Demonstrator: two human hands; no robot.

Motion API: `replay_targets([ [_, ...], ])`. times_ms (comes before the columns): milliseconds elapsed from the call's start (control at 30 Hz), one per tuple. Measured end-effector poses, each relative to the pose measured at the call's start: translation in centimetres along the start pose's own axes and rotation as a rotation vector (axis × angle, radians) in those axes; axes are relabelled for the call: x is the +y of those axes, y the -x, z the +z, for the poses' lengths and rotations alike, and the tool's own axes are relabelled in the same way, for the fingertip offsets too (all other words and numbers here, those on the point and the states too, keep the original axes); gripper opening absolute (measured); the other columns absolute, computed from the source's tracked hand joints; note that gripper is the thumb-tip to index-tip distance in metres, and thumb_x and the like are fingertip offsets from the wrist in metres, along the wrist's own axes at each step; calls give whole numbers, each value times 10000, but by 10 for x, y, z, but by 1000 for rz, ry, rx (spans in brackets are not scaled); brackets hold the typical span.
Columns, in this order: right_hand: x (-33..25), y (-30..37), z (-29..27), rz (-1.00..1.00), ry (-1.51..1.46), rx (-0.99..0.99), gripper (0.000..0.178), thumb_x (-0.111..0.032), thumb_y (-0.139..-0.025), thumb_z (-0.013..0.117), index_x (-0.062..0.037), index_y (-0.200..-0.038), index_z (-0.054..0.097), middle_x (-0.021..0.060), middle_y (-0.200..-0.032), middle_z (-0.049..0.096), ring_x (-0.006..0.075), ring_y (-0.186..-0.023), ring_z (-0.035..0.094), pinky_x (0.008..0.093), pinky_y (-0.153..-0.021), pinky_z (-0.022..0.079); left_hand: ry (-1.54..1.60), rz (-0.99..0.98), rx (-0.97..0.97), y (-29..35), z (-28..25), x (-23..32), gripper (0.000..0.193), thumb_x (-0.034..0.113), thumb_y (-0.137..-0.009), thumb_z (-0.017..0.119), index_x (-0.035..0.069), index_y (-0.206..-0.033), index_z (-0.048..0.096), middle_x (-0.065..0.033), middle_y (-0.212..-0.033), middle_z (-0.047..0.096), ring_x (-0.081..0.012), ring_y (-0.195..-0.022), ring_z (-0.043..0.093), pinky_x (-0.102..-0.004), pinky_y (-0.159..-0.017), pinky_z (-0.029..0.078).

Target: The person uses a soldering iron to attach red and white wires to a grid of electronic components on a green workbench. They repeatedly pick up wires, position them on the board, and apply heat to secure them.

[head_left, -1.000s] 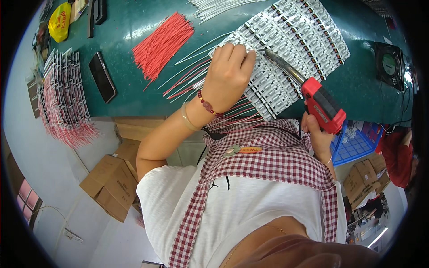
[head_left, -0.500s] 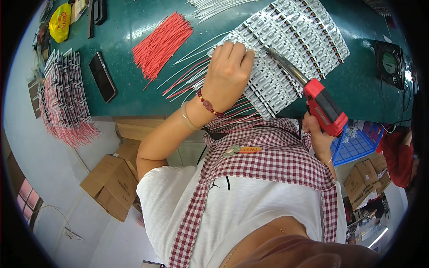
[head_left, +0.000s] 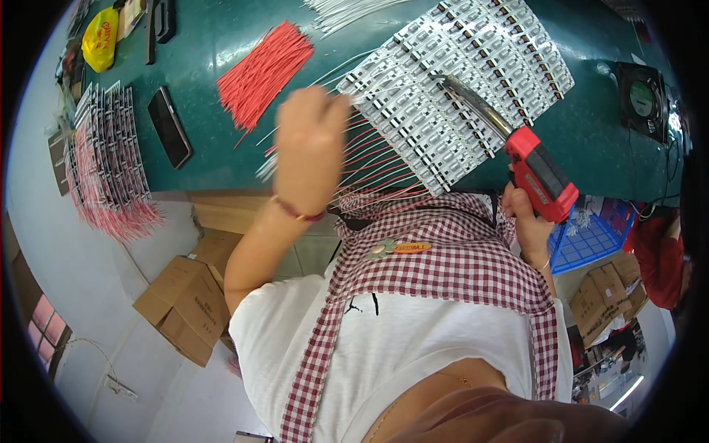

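Observation:
My right hand point(head_left: 523, 210) is closed round the handle of a red and black soldering gun point(head_left: 540, 173). The gun's metal tip lies over a sheet of white circuit boards point(head_left: 458, 96), which carries rows of small parts. My left hand point(head_left: 314, 144), slightly blurred, is curled closed just left of the sheet's edge. What its fingers hold, if anything, I cannot make out. Red and white wires point(head_left: 377, 166) stick out from the sheet's lower left edge, and some pass behind my left hand.
Left of the sheet lie a bundle of red wires point(head_left: 264, 74) and a phone point(head_left: 170, 127). White wires point(head_left: 347, 13) rest at the back. Wired boards point(head_left: 111, 159) hang over the table's left end. A round black fan-like device point(head_left: 641, 103) stands right, above a blue basket point(head_left: 587, 240).
My left hand has moved left and slightly down, off the boards, uncovering their left edge and wires. The soldering gun has barely moved, and the sheet has shifted slightly left.

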State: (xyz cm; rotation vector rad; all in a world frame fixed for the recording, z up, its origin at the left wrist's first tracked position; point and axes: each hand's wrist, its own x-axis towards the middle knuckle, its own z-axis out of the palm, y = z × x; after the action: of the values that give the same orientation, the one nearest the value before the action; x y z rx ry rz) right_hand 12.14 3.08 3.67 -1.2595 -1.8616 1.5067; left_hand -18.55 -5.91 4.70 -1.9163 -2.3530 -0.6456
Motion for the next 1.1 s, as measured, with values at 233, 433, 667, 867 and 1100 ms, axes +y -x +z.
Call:
replay_targets([
  [233,-10,-5,2,97,-169,9,419,-238,-870,624,57,-1149,521,47,-613,529,77,-492,446,213,-469,354,-91,-78,208,6,-33,8,316,-23,-655,629,6,-968,654,-65,-830,545,-230,-764,526,-338,-674,420],
  [433,-9,-1,4,106,-203,-21,412,-237,-870,625,51,-1143,514,48,-612,522,84,-489,448,217,-461,351,178,180,101,-13,43,34,263,18,-681,594,10,-936,657,-67,-786,540,-218,-731,510,-326,-654,415],
  [667,-3,1,-1,168,-247,-100,167,-133,-871,622,0,-954,567,16,-662,540,78,-550,484,228,-497,389,174,139,92,-12,57,35,287,-17,-642,588,16,-920,653,-63,-773,505,-219,-726,492,-326,-657,408],
  [867,4,5,2,87,-171,-101,326,-185,-884,606,44,-1101,523,61,-627,512,110,-500,448,237,-465,354,180,160,79,-13,56,34,276,-22,-645,581,13,-910,651,-60,-772,499,-219,-731,489,-326,-657,401],
  [1100,21,11,0,-28,81,-117,293,-205,-888,608,31,-1047,537,55,-645,523,107,-517,455,233,-474,356,159,180,47,-15,53,34,242,17,-667,584,13,-903,642,-60,-773,493,-221,-737,489,-332,-662,391],
])
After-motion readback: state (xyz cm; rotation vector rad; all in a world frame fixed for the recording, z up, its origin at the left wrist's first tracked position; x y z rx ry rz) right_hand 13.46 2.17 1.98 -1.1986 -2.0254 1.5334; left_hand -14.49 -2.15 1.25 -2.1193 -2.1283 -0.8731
